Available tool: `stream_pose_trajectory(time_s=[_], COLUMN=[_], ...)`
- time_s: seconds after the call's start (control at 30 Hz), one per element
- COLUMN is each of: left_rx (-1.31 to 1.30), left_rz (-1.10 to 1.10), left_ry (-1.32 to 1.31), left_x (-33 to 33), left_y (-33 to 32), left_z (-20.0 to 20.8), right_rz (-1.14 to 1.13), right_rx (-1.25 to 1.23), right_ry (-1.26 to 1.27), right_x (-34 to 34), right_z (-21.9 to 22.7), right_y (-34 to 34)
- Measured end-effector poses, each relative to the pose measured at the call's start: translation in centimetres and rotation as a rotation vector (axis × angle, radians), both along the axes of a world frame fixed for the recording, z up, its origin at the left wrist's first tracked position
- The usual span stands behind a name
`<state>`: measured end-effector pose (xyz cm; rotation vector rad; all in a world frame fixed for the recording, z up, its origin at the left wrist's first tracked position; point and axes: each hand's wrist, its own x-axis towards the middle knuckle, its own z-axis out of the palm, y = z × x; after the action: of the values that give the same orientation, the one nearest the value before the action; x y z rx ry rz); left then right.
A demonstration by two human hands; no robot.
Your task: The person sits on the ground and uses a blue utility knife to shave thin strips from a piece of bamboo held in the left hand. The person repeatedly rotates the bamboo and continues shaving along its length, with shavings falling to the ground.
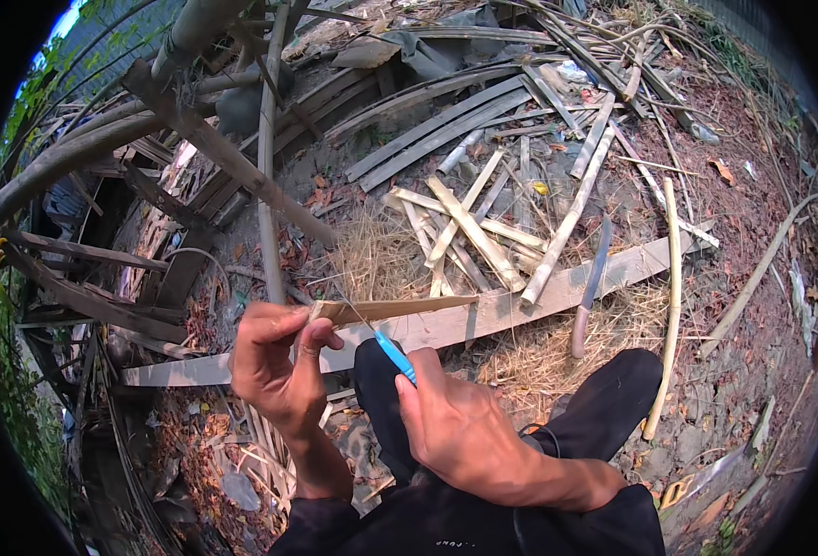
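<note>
Blue handle [393, 356] in your right hand [464, 422] — your fingers are wrapped tight around it. A thin piece sticks out of its far end and meets the strip of wood [395, 309] near its left end. Your left hand [284, 366] has hold of that same end, with the thumb and fingers pinched close on it. The strip is up in front of you, above your left knee, and its thin tip points off to the right.

Under the strip, a long flat board [511, 312] runs across the ground from left to right. A big knife [593, 283] lies over the board on the right, its dark blade pointing away from you and its brown handle toward you. Next to it, a thin pole [674, 306] crosses the board near its right end. Past the board there is a messy pile of split sticks [469, 227]. Dry straw [543, 361] lies on the ground on your side of the board — more straw sits by the pile.
</note>
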<state>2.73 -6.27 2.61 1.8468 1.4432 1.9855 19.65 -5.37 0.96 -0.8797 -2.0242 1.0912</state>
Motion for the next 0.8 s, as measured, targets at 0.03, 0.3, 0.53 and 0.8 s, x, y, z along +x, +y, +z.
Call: stream_pose_trajectory(time_s=[0.03, 0.3, 0.53, 0.8], left_rx=[-0.003, 0.034, 0.021, -0.008], left_rz=[-0.011, -0.084, -0.137, -0.068], left_ry=[0.030, 0.010, 0.041, 0.057], left_x=[-0.2, 0.3, 1.4, 0.7], left_y=[0.0, 0.3, 1.2, -0.4], left_z=[-0.2, -0.2, 0.3, 0.5], right_rz=[-0.027, -0.148, -0.087, -0.243], right_rx=[0.052, -0.090, 0.009, 0.068], right_ry=[0.093, -0.099, 0.086, -0.354], right_x=[-0.5, 0.8, 0.1, -0.6], right_z=[-0.3, -6.0, -0.7, -16.7], right_y=[-0.2, 1.2, 0.3, 1.6])
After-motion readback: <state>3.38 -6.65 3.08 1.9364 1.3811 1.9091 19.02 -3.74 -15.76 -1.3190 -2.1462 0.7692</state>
